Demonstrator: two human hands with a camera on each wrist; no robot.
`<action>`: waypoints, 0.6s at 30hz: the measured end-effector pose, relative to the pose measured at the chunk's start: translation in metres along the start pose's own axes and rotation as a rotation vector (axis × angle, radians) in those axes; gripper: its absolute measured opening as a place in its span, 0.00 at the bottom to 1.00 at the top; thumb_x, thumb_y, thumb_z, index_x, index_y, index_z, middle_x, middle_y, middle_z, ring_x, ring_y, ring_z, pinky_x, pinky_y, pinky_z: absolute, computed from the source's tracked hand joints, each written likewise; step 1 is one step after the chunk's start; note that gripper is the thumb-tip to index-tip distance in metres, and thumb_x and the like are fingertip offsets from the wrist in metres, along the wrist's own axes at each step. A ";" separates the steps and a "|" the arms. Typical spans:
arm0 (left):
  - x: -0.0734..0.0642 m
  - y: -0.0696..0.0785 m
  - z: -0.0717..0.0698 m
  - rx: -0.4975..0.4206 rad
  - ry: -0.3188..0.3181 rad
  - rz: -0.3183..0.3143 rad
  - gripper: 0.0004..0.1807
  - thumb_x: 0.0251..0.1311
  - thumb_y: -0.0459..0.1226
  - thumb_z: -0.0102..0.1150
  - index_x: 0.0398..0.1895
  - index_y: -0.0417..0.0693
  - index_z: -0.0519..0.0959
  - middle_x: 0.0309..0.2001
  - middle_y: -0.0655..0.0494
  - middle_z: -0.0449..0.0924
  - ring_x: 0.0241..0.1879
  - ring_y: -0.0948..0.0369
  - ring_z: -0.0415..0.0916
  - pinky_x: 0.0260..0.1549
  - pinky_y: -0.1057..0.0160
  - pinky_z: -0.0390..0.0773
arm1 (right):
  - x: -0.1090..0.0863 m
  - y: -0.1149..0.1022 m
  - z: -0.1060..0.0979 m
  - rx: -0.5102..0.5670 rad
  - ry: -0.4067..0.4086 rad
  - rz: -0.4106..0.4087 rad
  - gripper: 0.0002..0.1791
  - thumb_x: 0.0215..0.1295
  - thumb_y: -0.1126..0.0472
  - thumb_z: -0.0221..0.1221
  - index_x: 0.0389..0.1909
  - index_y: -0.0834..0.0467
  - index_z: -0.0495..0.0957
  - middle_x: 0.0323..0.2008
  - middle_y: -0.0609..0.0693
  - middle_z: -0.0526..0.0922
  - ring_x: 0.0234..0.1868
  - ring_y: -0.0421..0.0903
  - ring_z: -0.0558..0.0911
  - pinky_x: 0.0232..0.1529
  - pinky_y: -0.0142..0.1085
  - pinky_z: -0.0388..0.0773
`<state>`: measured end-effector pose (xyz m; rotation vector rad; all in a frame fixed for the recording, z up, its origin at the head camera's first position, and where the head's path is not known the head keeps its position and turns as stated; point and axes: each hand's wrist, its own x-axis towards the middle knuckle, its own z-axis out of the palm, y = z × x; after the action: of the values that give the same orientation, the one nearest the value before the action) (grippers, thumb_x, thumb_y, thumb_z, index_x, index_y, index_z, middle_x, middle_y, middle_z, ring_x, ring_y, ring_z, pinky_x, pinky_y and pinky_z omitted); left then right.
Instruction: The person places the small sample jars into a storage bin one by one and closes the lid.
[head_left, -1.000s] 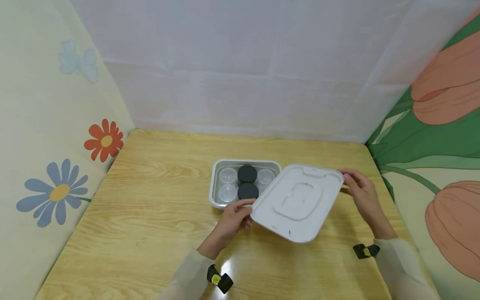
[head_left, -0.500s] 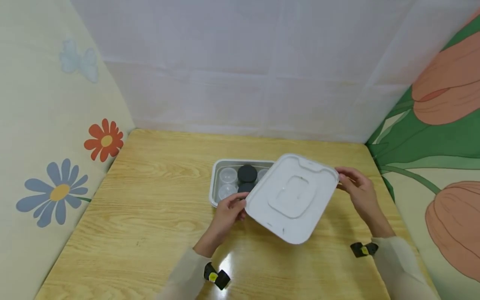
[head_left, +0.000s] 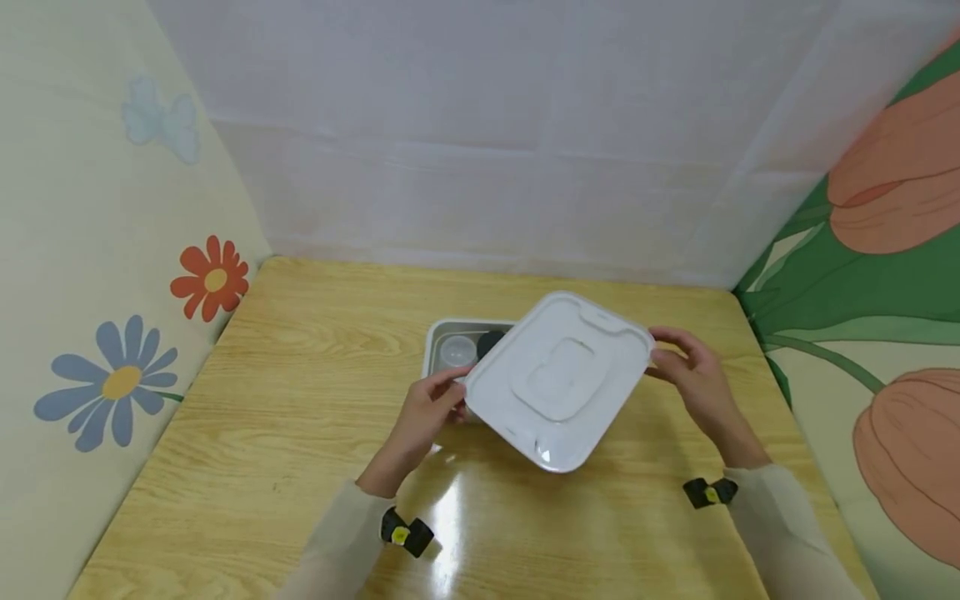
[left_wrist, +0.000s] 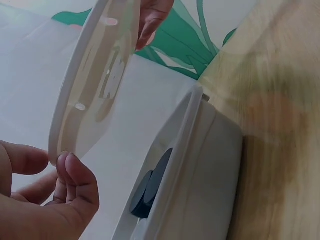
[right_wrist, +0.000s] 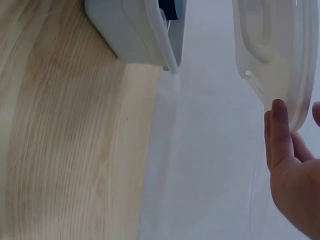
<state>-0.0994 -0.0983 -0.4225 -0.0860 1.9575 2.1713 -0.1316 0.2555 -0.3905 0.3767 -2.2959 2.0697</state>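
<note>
Both hands carry a white plastic lid, turned at an angle in the head view. My left hand pinches its left corner between thumb and fingers. At the opposite corner my right hand grips the edge, fingers underneath. In the wrist views the lid hangs above a white box, with a gap between them. Inside the box stand a clear-topped round container and dark round caps. From the head, the lid hides most of the box and its contents.
The box stands on a wood-grain table. A white cloth wall closes off the back. Flowered panels rise on both sides, the left one with a red flower, the right with large tulips.
The lid has moved left and a little toward the back in both hands. It now covers more of the box, hiding the right-hand containers and most of the dark caps.
</note>
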 end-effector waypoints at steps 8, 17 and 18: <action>0.002 0.012 -0.017 0.046 0.008 0.031 0.18 0.68 0.29 0.47 0.59 0.32 0.72 0.31 0.59 0.75 0.29 0.65 0.73 0.31 0.71 0.79 | 0.007 -0.003 0.011 0.040 -0.038 -0.027 0.22 0.69 0.69 0.51 0.61 0.73 0.63 0.51 0.46 0.77 0.46 0.35 0.82 0.45 0.29 0.82; 0.000 0.024 -0.027 0.034 0.004 0.107 0.19 0.68 0.28 0.47 0.61 0.32 0.70 0.37 0.60 0.76 0.33 0.66 0.73 0.34 0.72 0.79 | 0.010 0.000 0.023 -0.119 0.024 -0.256 0.23 0.61 0.80 0.53 0.59 0.75 0.66 0.57 0.52 0.73 0.51 0.33 0.79 0.46 0.23 0.79; -0.001 0.025 -0.028 0.026 0.007 0.112 0.19 0.68 0.28 0.47 0.61 0.31 0.70 0.37 0.61 0.76 0.33 0.66 0.74 0.35 0.72 0.79 | 0.011 0.000 0.025 -0.173 0.049 -0.295 0.23 0.60 0.81 0.54 0.58 0.75 0.67 0.57 0.55 0.74 0.51 0.32 0.80 0.46 0.23 0.79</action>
<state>-0.1063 -0.1283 -0.4012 0.0214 2.0400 2.2156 -0.1387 0.2292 -0.3914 0.6065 -2.2111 1.7116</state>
